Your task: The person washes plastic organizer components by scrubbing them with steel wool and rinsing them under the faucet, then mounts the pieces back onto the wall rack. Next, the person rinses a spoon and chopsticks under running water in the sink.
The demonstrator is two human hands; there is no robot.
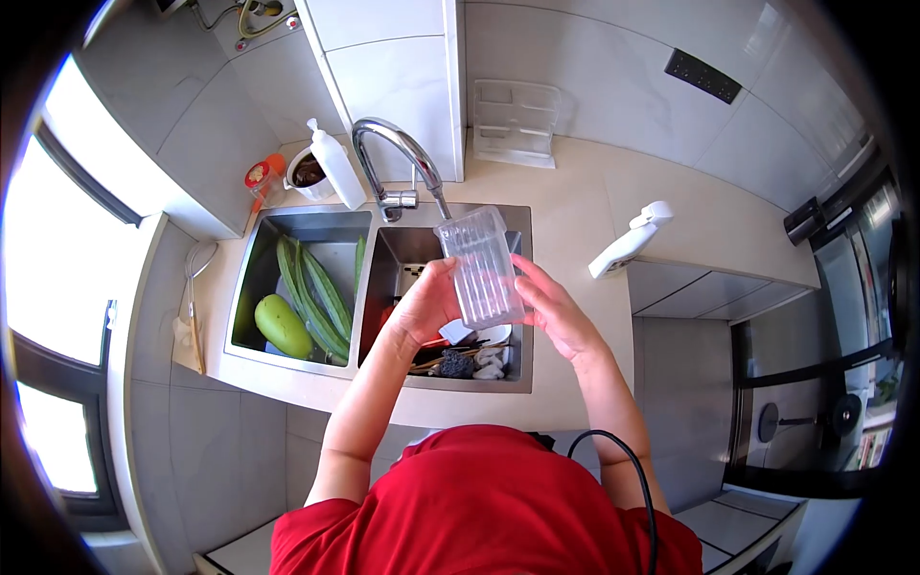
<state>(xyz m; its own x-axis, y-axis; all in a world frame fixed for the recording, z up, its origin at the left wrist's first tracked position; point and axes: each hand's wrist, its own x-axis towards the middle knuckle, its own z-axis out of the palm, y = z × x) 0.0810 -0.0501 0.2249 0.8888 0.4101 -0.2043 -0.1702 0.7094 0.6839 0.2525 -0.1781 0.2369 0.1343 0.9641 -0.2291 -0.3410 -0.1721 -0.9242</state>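
Observation:
A clear ribbed plastic container [482, 273] is held up over the right sink basin, close below the faucet spout. My left hand [429, 305] grips its left side, thumb on the near face. At its right side is my right hand [556, 311], fingers curled against the edge and partly hidden behind it. The chrome faucet [398, 153] arches over the container's upper end. Beneath, in the right basin [393, 247], lie a dark scouring pad [457, 364], whitish crumpled pieces [491, 362] and other items partly covered by my hands and the container.
The left basin [259, 249] holds long ridged green gourds [326, 297] and a rounded green fruit or vegetable [283, 326]. Behind stand a white pump bottle [337, 168], a pot [309, 174] and a red-lidded jar [261, 182]. A spray bottle [630, 240], clear rack [515, 125] and whisk [195, 297] are on the counter.

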